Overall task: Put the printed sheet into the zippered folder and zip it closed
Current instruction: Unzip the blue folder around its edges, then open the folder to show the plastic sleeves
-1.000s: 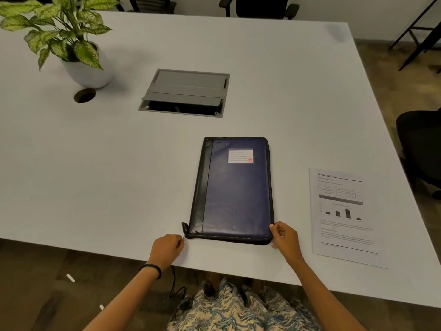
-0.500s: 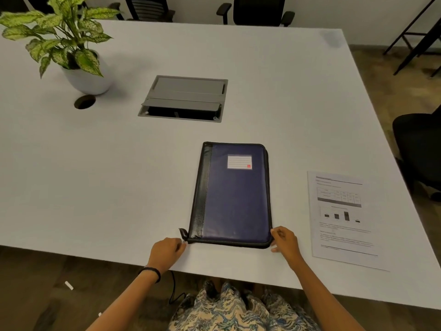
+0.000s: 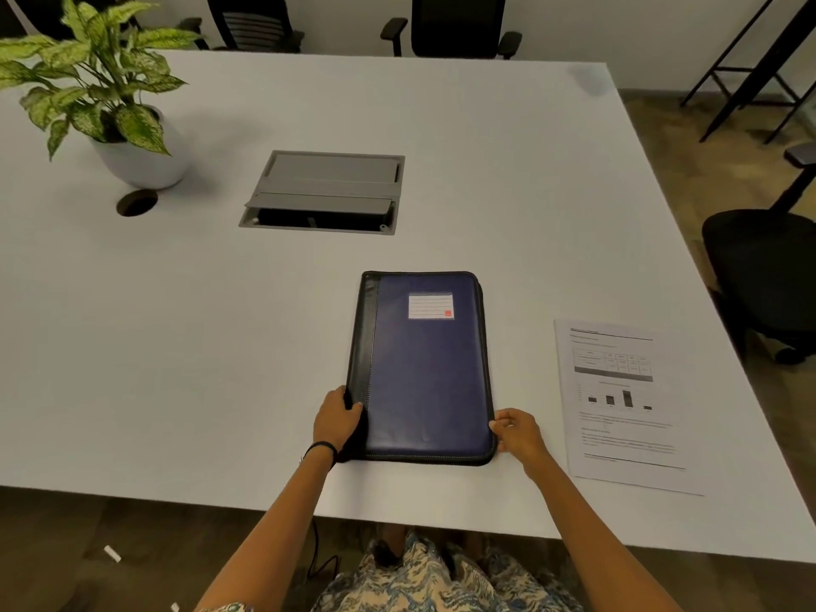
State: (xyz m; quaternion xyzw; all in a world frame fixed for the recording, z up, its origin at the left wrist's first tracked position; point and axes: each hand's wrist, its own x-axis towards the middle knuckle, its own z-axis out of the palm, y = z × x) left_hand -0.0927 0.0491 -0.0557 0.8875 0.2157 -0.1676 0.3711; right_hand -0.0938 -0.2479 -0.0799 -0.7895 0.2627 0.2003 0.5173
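A dark blue zippered folder with a black spine and a white label lies closed on the white table, near its front edge. My left hand grips the folder's lower left edge at the spine, thumb on top. My right hand pinches the folder's lower right edge at the zipper line. The printed sheet, with a table and a bar chart, lies flat on the table to the right of the folder, apart from both hands.
A potted plant stands at the back left beside a round cable hole. A grey cable box is set into the table's middle. Black chairs stand at the far side and at the right.
My left hand has moved from the folder's bottom left corner up onto its left edge and taken hold of the spine. My right hand stays at the lower right edge.
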